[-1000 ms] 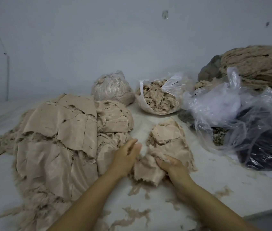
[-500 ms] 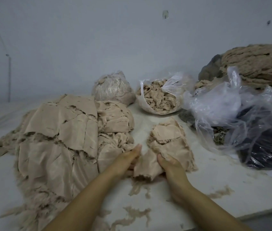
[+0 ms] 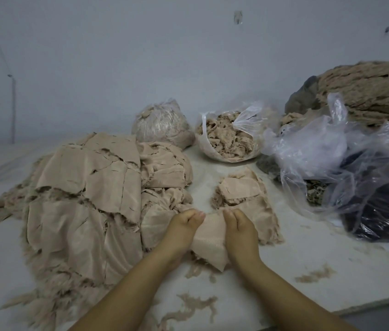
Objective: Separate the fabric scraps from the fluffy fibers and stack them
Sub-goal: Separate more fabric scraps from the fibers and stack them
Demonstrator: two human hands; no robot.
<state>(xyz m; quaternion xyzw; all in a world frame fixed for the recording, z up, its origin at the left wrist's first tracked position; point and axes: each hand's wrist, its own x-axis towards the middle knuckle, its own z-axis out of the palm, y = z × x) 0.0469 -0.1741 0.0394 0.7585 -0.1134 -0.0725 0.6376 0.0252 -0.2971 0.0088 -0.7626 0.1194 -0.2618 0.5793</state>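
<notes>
Fabric scraps (image 3: 86, 187): matt beige woven cloth, frayed edges. Bags (image 3: 332, 158): glossy crinkled clear plastic. Tabletop (image 3: 308, 259): matt white.

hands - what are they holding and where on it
Both hands, left and right, grip one fabric scrap by its two side edges.

Plain pale grey wall (image 3: 122, 68), thin vertical pipe (image 3: 13, 108) at left, white tabletop (image 3: 308, 254), dim light
</notes>
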